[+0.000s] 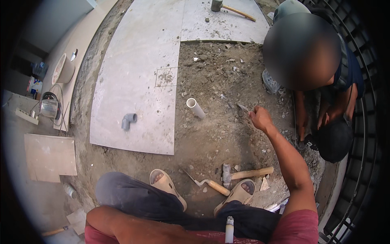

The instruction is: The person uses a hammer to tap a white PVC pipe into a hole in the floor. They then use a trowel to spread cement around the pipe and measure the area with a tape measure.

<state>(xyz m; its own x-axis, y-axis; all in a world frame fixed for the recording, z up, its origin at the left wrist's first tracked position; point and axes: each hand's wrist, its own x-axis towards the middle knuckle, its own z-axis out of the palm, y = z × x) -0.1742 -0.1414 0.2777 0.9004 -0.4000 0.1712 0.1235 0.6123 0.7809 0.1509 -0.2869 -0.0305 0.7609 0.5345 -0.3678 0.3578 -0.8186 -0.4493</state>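
Note:
My right hand (261,118) reaches forward over the rubble, fingers closed on a thin, light-grey pointed piece (243,107); its exact kind is unclear. To the left of that hand, a white plastic pipe (197,110) stands up out of the dirt. My left forearm (142,227) lies across my lap, and its hand is out of sight. Between my sandals rest a trowel (217,187) with a wooden handle and a hammer (226,175). A grey pipe elbow (128,121) sits on the pale board (138,81) at left.
At right, a co-worker (345,89) crouches by a black metal grille (365,134), hands low near the ground. Another hammer (233,10) lies on the far board. Leftward are a bucket (63,70), a power strip (27,116) and board scraps (50,156).

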